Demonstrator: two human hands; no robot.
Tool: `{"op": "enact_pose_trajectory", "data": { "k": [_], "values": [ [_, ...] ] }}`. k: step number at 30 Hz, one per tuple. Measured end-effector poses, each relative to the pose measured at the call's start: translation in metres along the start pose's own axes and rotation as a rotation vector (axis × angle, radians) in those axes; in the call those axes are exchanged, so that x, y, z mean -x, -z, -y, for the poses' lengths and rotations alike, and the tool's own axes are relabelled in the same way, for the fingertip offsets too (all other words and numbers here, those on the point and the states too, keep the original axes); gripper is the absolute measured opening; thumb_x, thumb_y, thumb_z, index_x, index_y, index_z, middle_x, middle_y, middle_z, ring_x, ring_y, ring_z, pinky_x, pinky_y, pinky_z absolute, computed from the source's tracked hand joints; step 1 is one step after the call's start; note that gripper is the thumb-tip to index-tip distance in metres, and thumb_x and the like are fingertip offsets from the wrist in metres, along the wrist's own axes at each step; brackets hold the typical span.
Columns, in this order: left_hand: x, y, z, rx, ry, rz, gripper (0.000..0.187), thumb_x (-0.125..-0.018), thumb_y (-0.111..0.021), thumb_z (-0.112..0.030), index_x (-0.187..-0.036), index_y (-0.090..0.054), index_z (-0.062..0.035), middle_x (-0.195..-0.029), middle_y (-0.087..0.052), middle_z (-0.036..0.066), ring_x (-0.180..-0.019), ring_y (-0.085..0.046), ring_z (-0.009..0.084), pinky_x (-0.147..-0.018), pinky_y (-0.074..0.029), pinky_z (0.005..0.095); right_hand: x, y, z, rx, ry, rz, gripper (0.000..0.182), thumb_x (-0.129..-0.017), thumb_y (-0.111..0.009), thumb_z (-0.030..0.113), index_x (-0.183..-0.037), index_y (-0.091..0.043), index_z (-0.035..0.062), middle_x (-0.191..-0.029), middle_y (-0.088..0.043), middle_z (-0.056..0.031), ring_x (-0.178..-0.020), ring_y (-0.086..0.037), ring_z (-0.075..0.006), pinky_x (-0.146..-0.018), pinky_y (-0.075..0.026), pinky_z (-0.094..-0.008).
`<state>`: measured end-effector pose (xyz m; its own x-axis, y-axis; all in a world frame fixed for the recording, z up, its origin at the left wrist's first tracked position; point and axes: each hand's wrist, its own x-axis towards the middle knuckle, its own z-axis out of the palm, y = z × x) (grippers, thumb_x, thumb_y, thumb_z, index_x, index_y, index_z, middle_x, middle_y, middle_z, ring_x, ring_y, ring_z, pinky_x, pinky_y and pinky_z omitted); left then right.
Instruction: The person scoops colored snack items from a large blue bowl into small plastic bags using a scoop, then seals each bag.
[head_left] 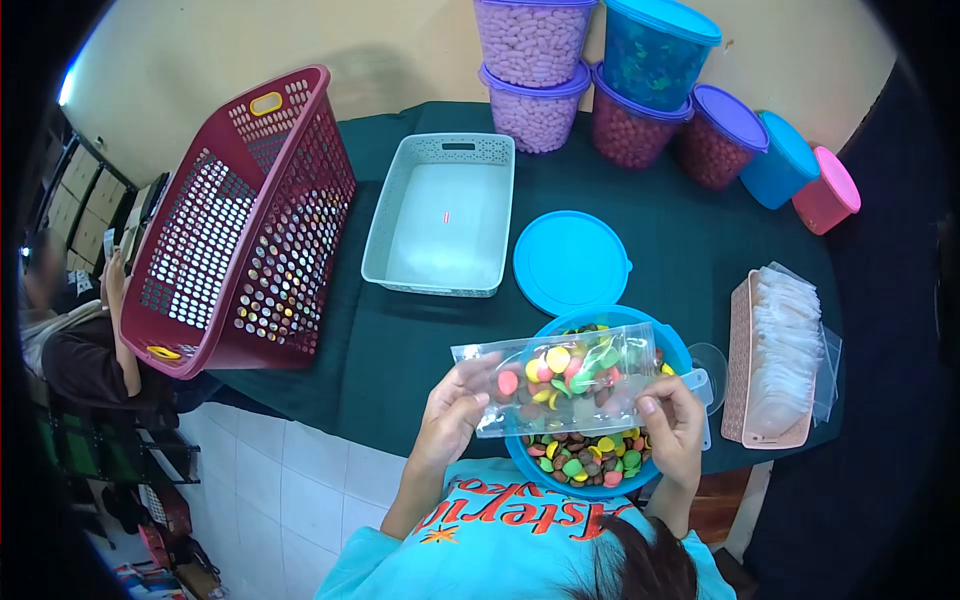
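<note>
My left hand pinches the left end of a clear plastic bag. My right hand grips the bag's right end, so it is stretched flat between both hands. Colourful candies in pink, yellow, green and brown show through the plastic, and some appear to lie inside it. Below the bag sits a round blue tub full of similar candies. A clear scoop-like piece with a pale handle is at the tub's right side, partly hidden.
A blue lid lies behind the tub, beside a pale tray. A maroon basket stands left. Stacked candy tubs line the wall. A pink basket holds clear bags at right. Another person is far left.
</note>
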<state>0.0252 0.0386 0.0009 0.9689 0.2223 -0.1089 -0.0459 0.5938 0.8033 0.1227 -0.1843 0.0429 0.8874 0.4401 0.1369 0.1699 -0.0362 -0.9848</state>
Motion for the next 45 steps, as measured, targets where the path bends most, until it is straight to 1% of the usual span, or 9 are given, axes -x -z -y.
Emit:
{"op": "enact_pose_trajectory", "data": {
  "k": [4, 7, 9, 12, 18, 25, 30, 36, 45],
  "values": [
    [0.002, 0.0, 0.001, 0.013, -0.001, 0.002, 0.051, -0.076, -0.053, 0.003, -0.123, -0.033, -0.0028, -0.118, -0.047, 0.018, -0.104, -0.051, 0.0217, -0.082, -0.047, 0.0333, 0.002, -0.003, -0.002, -0.009, -0.016, 0.054, 0.008, -0.079, -0.056, 0.006, -0.082, -0.052, -0.0006, -0.076, -0.056, -0.0056, -0.071, -0.05, -0.0108, -0.065, -0.039, -0.024],
    [0.005, -0.002, 0.002, 0.009, -0.017, -0.019, 0.05, -0.074, -0.054, 0.006, -0.12, -0.035, -0.0022, -0.117, -0.048, 0.019, -0.103, -0.052, 0.0218, -0.082, -0.048, 0.0328, -0.003, -0.016, 0.001, -0.097, 0.099, -0.08, 0.018, -0.078, -0.058, 0.006, -0.093, -0.051, -0.0011, -0.082, -0.056, -0.0066, -0.075, -0.051, -0.0121, -0.072, -0.041, -0.0248],
    [0.006, -0.006, 0.005, 0.035, -0.021, -0.023, 0.05, -0.074, -0.055, 0.007, -0.119, -0.035, -0.0021, -0.116, -0.048, 0.019, -0.103, -0.052, 0.0217, -0.082, -0.048, 0.0325, -0.006, -0.022, 0.009, -0.331, 0.043, -0.181, 0.03, -0.077, -0.06, 0.005, -0.103, -0.048, -0.0026, -0.087, -0.056, -0.0084, -0.082, -0.053, -0.0134, -0.079, -0.043, -0.0271],
    [0.006, -0.01, 0.009, 0.058, -0.038, -0.024, 0.048, -0.074, -0.055, 0.007, -0.117, -0.036, -0.0018, -0.115, -0.048, 0.018, -0.103, -0.052, 0.0217, -0.082, -0.048, 0.0338, -0.005, -0.021, 0.01, -0.334, -0.013, -0.126, 0.035, -0.076, -0.061, 0.004, -0.106, -0.047, -0.0042, -0.091, -0.057, -0.0102, -0.087, -0.055, -0.0138, -0.08, -0.044, -0.0276],
    [0.009, -0.021, 0.002, -0.015, -0.049, -0.014, 0.049, -0.074, -0.06, 0.003, -0.117, -0.036, -0.0002, -0.112, -0.051, 0.018, -0.102, -0.052, 0.0221, -0.086, -0.046, 0.0355, -0.003, -0.01, -0.002, -0.29, -0.14, -0.023, 0.025, -0.077, -0.061, 0.0, -0.1, -0.052, -0.0045, -0.09, -0.06, -0.0098, -0.083, -0.058, -0.0127, -0.074, -0.046, -0.0251],
    [0.013, -0.015, 0.006, -0.075, -0.047, 0.09, 0.055, -0.071, -0.066, 0.0, -0.12, -0.04, 0.0019, -0.112, -0.052, 0.019, -0.106, -0.051, 0.0236, -0.088, -0.045, 0.0379, 0.007, -0.011, 0.002, -0.29, -0.059, -0.021, 0.014, -0.075, -0.062, -0.003, -0.088, -0.056, -0.0031, -0.085, -0.061, -0.0078, -0.08, -0.057, -0.0099, -0.069, -0.046, -0.023],
    [0.022, -0.008, 0.01, -0.056, 0.063, 0.169, 0.046, -0.07, -0.064, 0.006, -0.113, -0.048, 0.0065, -0.113, -0.052, 0.018, -0.105, -0.051, 0.0255, -0.089, -0.045, 0.0403, 0.018, -0.009, 0.005, -0.251, -0.044, 0.053, 0.011, -0.072, -0.064, -0.003, -0.082, -0.059, -0.0032, -0.084, -0.062, -0.0082, -0.078, -0.058, -0.0097, -0.067, -0.046, -0.0227],
    [0.035, -0.006, 0.011, -0.048, 0.091, 0.111, 0.04, -0.071, -0.065, 0.003, -0.108, -0.052, 0.0069, -0.107, -0.055, 0.017, -0.099, -0.055, 0.0244, -0.087, -0.046, 0.0393, 0.028, -0.018, 0.024, -0.262, -0.084, 0.005, 0.02, -0.077, -0.062, 0.003, -0.095, -0.061, -0.006, -0.081, -0.062, -0.0091, -0.076, -0.057, -0.009, -0.064, -0.045, -0.0209],
    [0.055, -0.005, 0.015, -0.09, -0.035, 0.119, 0.037, -0.073, -0.065, -0.002, -0.107, -0.053, 0.0074, -0.104, -0.057, 0.016, -0.095, -0.056, 0.0213, -0.086, -0.045, 0.0352, 0.043, -0.024, 0.018, -0.033, 0.043, -0.03, 0.015, -0.079, -0.058, 0.005, -0.091, -0.064, -0.003, -0.076, -0.06, -0.0065, -0.069, -0.054, -0.0092, -0.06, -0.041, -0.0213]
  ]
}}
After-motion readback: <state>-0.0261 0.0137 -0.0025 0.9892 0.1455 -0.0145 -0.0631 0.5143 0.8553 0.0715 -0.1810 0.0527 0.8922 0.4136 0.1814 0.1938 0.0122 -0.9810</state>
